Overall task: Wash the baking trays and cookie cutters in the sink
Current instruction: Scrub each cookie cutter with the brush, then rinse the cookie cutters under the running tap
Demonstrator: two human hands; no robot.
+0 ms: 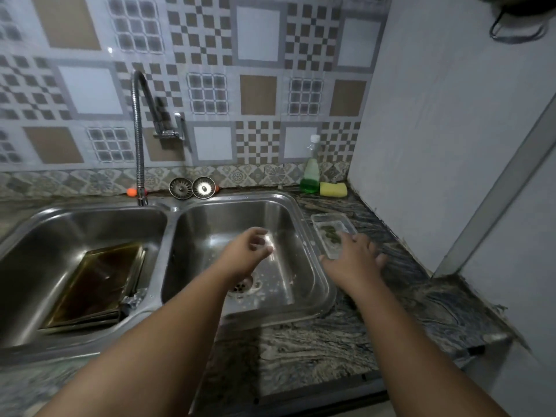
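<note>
The trays point(99, 284) are lying stacked and tilted in the left basin of the sink point(168, 210), leaning toward its near right corner. They look like stiff, dark sheet metal, probably wet and slick, so I'd take one by its raised rim with both hands. My left hand point(246, 254) is hovering over the right basin, fingers point(260, 239) loosely curled and holding nothing. My right hand point(356, 257) is reaching, fingers spread and empty, over the tabletop's clear tub point(323, 219) by the sink's right edge. I'm seeing no cookie cutters for certain.
</note>
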